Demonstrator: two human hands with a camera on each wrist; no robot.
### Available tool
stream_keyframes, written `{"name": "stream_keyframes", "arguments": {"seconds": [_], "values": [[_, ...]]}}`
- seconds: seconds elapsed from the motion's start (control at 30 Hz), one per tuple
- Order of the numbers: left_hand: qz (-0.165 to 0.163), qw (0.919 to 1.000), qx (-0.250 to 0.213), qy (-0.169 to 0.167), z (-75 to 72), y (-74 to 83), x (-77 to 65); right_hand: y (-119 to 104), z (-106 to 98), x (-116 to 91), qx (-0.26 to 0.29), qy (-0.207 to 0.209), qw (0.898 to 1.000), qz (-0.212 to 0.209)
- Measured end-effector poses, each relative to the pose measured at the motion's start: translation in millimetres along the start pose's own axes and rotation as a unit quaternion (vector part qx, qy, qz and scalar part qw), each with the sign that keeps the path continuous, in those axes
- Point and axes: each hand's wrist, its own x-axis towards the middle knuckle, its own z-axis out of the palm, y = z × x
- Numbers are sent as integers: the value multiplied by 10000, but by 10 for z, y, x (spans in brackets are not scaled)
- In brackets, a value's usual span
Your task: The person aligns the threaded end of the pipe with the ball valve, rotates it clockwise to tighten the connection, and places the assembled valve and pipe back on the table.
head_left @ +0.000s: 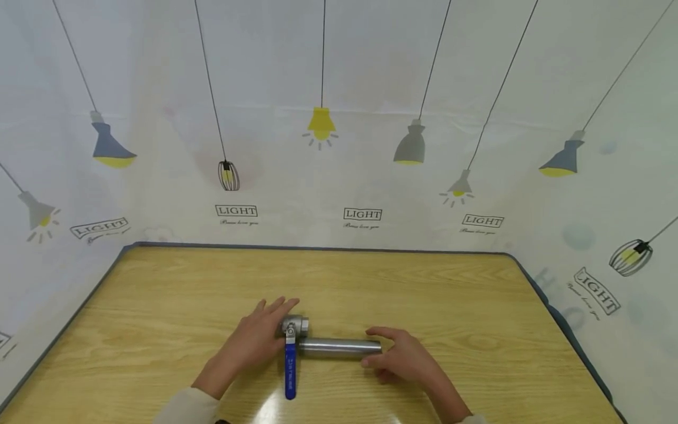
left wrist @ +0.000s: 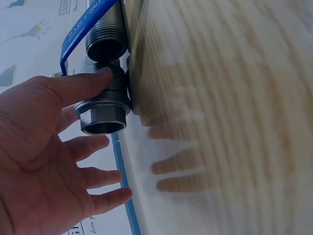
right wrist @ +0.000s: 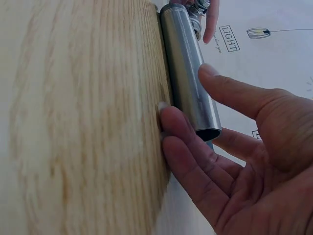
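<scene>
A steel ball valve [head_left: 292,327] with a long blue lever handle [head_left: 290,371] stands on the wooden table, its lever toward the person. My left hand [head_left: 256,335] holds the valve's body, thumb [left wrist: 93,83] against one side and index finger partly hidden behind it; the other fingers stretch out free. Beside the valve lies a steel pipe [head_left: 339,347], threaded at its end near the valve. My right hand [head_left: 405,355] is at the pipe's other end, fingers loosely spread around it, with the thumb on the near side and index finger extended past the far side.
The wood-grain table [head_left: 424,288] has a dark edge strip [head_left: 318,247] along its back and sides. A white backdrop [head_left: 275,70] printed with hanging lamps rises behind it and at both sides.
</scene>
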Motion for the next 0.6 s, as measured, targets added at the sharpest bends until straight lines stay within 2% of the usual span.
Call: {"name": "stream_keyframes", "arguments": {"seconds": [0.37,0.6], "values": [[-89,9999,-35,-48,63,-26,5,15,28,21,64,-83,9999,117],[-99,9999,-56,23,90,-33,16,29,39,36,108,16,9997,233]]}}
